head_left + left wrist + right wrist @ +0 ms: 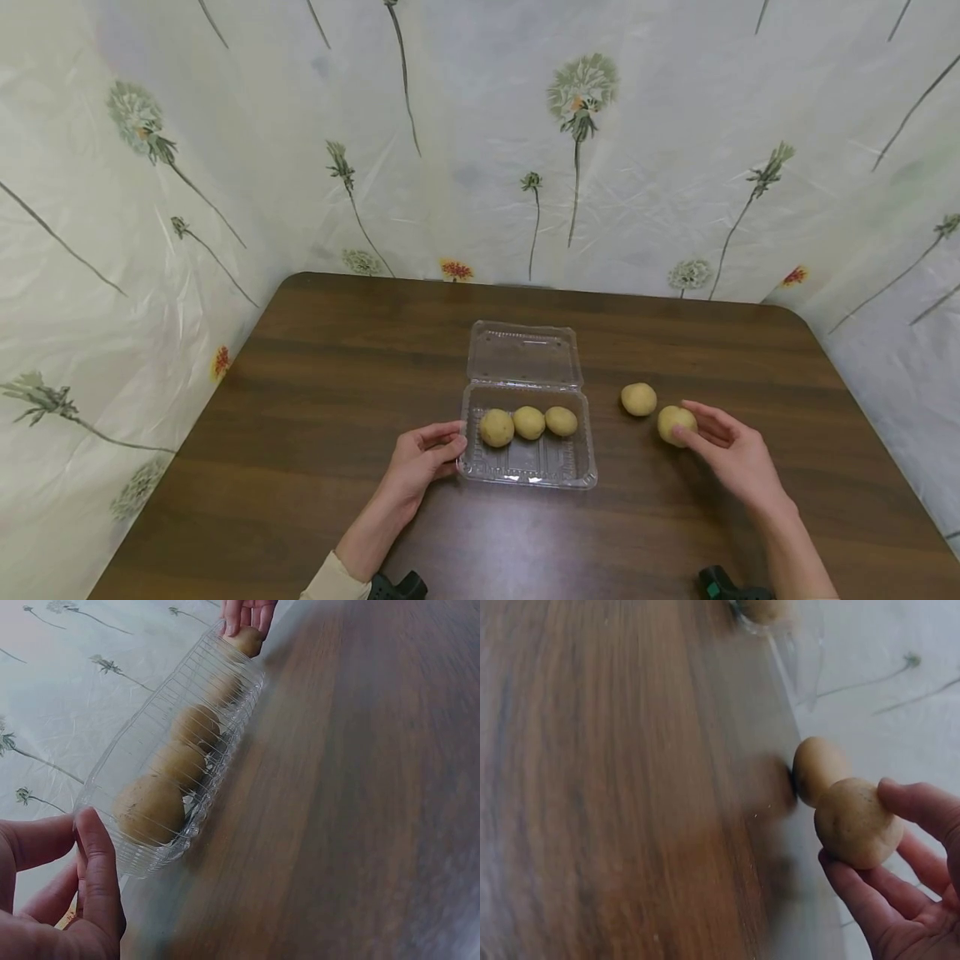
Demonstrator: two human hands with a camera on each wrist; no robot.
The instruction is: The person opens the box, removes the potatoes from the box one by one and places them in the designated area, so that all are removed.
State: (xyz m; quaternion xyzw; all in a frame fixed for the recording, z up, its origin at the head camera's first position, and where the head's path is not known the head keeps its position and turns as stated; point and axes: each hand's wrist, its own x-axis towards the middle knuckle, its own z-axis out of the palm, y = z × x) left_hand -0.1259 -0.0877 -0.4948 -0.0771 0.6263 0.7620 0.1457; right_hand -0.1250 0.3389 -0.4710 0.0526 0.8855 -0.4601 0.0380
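A clear plastic clamshell box (pixel 527 471) lies on the table with its lid (pixel 523 354) folded back toward the far side. Three potatoes sit in a row inside it, the leftmost potato (pixel 497 427) being the biggest. My left hand (pixel 423 462) pinches the box's left wall between thumb and fingers, as the left wrist view also shows. To the right of the box, my right hand (pixel 731 454) grips a potato (pixel 858 823) with thumb and fingertips, just above the tabletop. Another loose potato (pixel 638 399) rests on the table between that hand and the box.
The brown wooden table (pixel 337 358) has rounded far corners. A pale plastic sheet (pixel 465 167) printed with dandelions hangs behind it and along both sides. Dark wrist devices show at the bottom edge, below each hand.
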